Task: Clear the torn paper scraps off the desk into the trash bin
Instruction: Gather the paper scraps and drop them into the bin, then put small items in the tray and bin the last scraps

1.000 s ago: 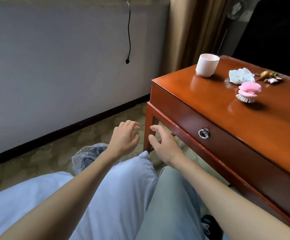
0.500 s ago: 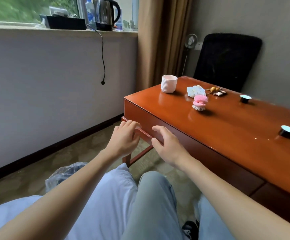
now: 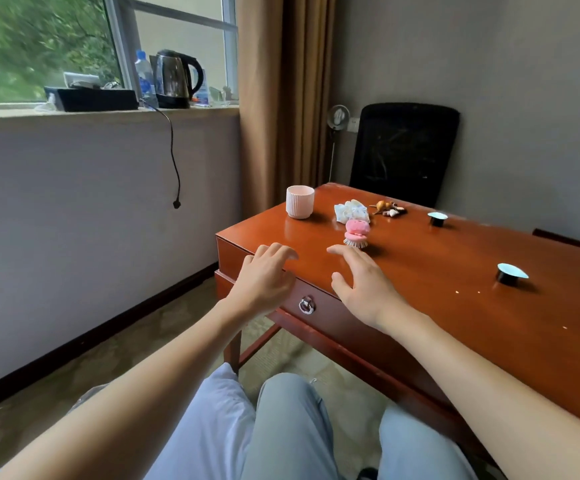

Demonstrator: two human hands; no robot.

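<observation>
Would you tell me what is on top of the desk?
Ribbed cup, crumpled wad, pink brush, trinkets, two dark pots; whatever lies under the left hand and right hand is hidden.

left hand (image 3: pixel 264 277), right hand (image 3: pixel 364 285), both empty, outstretched

no readable text, labels, numbers or signs anywhere

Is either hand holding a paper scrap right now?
No: the left hand and the right hand are both open and empty at the front edge of the desk.
</observation>
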